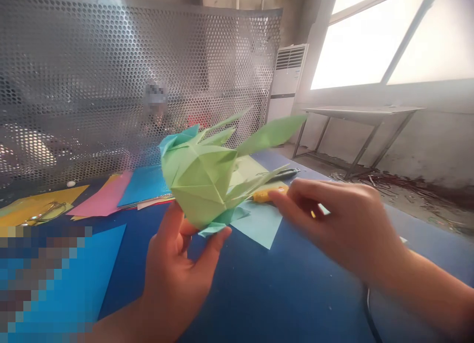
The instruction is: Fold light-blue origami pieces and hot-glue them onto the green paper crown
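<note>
My left hand [185,269] is closed around the base of a folded light-green paper model [202,177], raised above the table. Pointed paper leaves reach out from it to the right, and teal folded pieces show at its top left and bottom. To the right, my right hand [333,219] has curled fingers. Its thumb overlaps a yellow-orange tool [264,194], partly hidden behind the hand. What lies inside the curled fingers, if anything, is hidden. A pale blue sheet of paper [259,227] lies on the table beneath the model.
On the blue table [266,293] are pink paper [101,197], a blue packet [142,187], yellow paper with glasses [48,212], a blue sheet [99,269] and a dark-handled tool [287,173]. A black cable [368,308] runs below my right forearm. A perforated metal screen [222,61] stands behind.
</note>
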Tool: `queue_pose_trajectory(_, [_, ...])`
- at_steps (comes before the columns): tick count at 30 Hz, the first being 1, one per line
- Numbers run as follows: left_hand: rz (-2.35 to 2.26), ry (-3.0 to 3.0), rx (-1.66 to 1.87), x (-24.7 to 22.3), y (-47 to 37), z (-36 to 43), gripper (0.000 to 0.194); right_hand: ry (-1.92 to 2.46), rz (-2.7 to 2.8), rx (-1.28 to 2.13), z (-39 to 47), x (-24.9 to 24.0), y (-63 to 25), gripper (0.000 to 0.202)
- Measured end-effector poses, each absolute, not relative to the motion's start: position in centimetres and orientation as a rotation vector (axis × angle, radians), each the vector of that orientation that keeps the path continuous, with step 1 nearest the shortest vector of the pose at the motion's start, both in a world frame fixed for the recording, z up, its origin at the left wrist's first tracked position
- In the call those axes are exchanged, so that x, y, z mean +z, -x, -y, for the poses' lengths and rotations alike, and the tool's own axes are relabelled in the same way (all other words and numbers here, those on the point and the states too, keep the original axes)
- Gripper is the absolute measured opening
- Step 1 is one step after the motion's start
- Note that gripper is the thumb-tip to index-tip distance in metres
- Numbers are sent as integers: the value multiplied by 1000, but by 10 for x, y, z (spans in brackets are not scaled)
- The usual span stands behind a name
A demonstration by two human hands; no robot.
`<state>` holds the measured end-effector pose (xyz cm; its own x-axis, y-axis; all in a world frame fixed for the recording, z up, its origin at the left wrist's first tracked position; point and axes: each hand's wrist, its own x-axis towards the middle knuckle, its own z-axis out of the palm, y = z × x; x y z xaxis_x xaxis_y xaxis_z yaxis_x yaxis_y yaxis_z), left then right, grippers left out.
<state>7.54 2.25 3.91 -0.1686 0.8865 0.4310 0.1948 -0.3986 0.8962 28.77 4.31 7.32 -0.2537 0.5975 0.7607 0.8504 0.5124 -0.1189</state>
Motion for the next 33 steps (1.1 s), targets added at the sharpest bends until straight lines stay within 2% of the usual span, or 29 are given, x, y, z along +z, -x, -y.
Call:
queue_pose_trajectory(2, [-1272, -1576, 1629, 34, -72, -30, 35, 1511, 2008, -357, -57, 73, -298, 57])
queue_pose_trajectory(7, [-1318, -1658, 1569, 26, -65, -43, 28, 1844, 2094, -272, -94, 54, -337, 49])
queue_pose_trajectory(10, [-1317, -1682, 1482, 22, -64, -45, 21, 2044, 2190, -102, -110, 36, -358, 29])
queue_pose_trajectory(13, [-1279, -1668, 1407, 20, -66, -44, 20, 2162, 2225, 54, -122, 23, -368, 27])
queue_pose_trajectory(17, [-1245, -1628, 1359, 21, -68, -44, 27, 2240, 2198, 157, -132, 20, -367, 28])
queue_pose_trajectory(23, [-1277, -1699, 1328, 19, -64, -47, 11, 2305, 2094, 348, -125, 36, -350, 28])
queue_pose_trajectory(30, [-1239, -1825, 1609, 3, -58, -51, 10, 2276, 1779, 773, -120, 57, -336, 27])
queue_pose_trajectory(33, [-1234, -1866, 1681, -5, -57, -53, 14, 2152, 1656, 841, -123, 60, -337, 28])
